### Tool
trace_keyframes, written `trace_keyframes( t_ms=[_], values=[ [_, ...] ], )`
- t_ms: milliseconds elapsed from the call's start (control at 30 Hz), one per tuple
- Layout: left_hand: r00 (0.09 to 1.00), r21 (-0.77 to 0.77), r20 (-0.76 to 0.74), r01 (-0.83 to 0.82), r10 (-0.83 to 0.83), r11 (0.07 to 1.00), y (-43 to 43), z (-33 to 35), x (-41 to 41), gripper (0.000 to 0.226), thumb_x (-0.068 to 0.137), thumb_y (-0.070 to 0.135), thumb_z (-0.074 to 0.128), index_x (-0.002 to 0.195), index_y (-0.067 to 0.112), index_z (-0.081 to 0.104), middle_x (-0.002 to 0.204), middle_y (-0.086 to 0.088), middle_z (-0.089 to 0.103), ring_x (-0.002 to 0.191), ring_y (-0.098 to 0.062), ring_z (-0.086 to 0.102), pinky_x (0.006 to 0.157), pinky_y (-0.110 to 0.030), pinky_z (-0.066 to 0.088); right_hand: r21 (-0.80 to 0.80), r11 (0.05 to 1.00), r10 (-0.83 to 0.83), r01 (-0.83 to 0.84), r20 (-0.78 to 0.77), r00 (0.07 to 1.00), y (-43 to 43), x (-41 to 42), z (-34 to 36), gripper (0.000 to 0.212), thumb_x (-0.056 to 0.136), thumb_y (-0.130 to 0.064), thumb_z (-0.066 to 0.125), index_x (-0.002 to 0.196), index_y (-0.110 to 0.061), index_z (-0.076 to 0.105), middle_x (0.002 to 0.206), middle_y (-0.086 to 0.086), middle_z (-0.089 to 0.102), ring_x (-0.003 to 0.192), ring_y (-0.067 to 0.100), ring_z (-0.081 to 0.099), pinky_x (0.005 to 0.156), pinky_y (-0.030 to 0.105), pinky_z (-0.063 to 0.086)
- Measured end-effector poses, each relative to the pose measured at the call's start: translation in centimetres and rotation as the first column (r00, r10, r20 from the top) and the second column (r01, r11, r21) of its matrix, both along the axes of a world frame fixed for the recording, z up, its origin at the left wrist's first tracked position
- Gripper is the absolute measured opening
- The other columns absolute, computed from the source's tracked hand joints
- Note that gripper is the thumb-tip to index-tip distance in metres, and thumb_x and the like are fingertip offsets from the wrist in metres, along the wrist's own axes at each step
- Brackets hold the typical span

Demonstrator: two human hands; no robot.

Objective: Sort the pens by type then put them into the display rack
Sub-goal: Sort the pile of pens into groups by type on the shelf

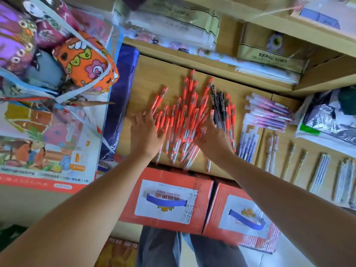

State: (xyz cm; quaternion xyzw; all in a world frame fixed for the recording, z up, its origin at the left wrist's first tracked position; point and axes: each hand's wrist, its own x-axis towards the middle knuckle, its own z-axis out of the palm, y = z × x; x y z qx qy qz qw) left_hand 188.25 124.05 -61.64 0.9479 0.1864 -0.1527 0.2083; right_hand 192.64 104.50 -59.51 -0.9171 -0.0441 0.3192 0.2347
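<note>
My left hand (145, 130) flat, fingers straight, resting on left edge of red pens (185, 112) heaped mid worktop (146, 78); my right hand (212, 137) flat too, fingers spread over heap's right side. Black pens (218, 105) among red ones just beyond right fingers. Purple pens (269, 110) farther right, apart

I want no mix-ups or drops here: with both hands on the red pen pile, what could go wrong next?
A few black pens lie among the red pens by the right hand; gathering the pile could carry them along unsorted.
Some red pens lie at the front edge of the shelf; a push from the left hand might tip them onto the boxes below.
The purple pens lie close on the right; a spreading pile could mix with them.
</note>
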Motion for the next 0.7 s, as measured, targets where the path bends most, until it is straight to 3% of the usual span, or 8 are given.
trace_keyframes(
  t_ms=[167,300,400,467,600,700],
  values=[
    [0.999,-0.006,0.026,0.021,-0.021,1.0,-0.2,0.2,0.1,0.077,0.081,0.034,0.067,0.142,0.004,0.031,0.135,-0.018,0.038,0.124,-0.035,0.037,0.101,-0.041,0.038,0.057,0.998,-0.008,0.007,0.007,1.0,1.1,0.5,-0.6,0.041,0.087,-0.005,0.057,0.125,-0.012,0.043,0.083,0.002,0.062,0.069,0.018,0.062,0.058,0.031,0.053],
    [0.999,0.027,0.013,0.051,-0.051,0.998,-0.6,-0.1,-0.3,0.105,0.072,0.067,0.063,0.15,0.016,0.016,0.148,-0.016,0.022,0.135,-0.033,0.028,0.103,-0.048,0.037,0.072,0.995,-0.073,0.065,0.107,0.992,0.6,-0.2,-1.1,0.043,0.086,-0.006,0.056,0.127,-0.013,0.045,0.105,0.004,0.06,0.078,0.015,0.06,0.058,0.017,0.043],
    [0.995,0.059,-0.018,0.096,-0.095,0.994,-1.8,-0.3,-0.2,0.117,0.061,0.085,0.053,0.151,0.023,0.01,0.153,-0.018,0.015,0.138,-0.036,0.021,0.108,-0.055,0.027,0.06,0.997,-0.051,0.044,0.123,0.991,0.9,-1.0,-1.2,0.059,0.086,-0.009,0.059,0.14,-0.012,0.035,0.129,0.01,0.048,0.083,0.016,0.057,0.06,0.018,0.042],
    [0.993,0.085,-0.024,0.121,-0.119,0.989,-2.3,-0.6,-0.1,0.114,0.062,0.083,0.054,0.15,0.025,0.012,0.154,-0.018,0.012,0.14,-0.037,0.019,0.11,-0.057,0.023,0.055,0.998,-0.043,0.037,0.116,0.992,1.3,-1.1,-1.4,0.068,0.086,-0.013,0.061,0.146,-0.015,0.029,0.135,0.01,0.042,0.091,0.018,0.055,0.064,0.02,0.041],
    [0.993,0.083,0.04,0.104,-0.108,0.991,-1.4,-1.2,-0.4,0.1,0.07,0.067,0.063,0.148,0.02,0.022,0.154,-0.016,0.016,0.139,-0.036,0.022,0.109,-0.054,0.025,0.101,0.994,-0.06,0.048,0.119,0.991,2.3,-0.8,-1.6,0.069,0.086,-0.01,0.062,0.147,-0.02,0.03,0.139,0.009,0.039,0.088,0.014,0.051,0.061,0.013,0.039],
    [0.997,0.078,0.033,0.072,-0.075,0.994,-0.2,-1.2,-0.6,0.097,0.073,0.058,0.064,0.149,0.015,0.022,0.153,-0.015,0.017,0.138,-0.036,0.024,0.109,-0.051,0.027,0.155,0.987,-0.05,0.036,0.09,0.995,3.8,-0.6,-2.0,0.069,0.085,-0.01,0.062,0.147,-0.02,0.031,0.137,0.01,0.04,0.102,0.023,0.053,0.086,0.036,0.05]
  ],
)
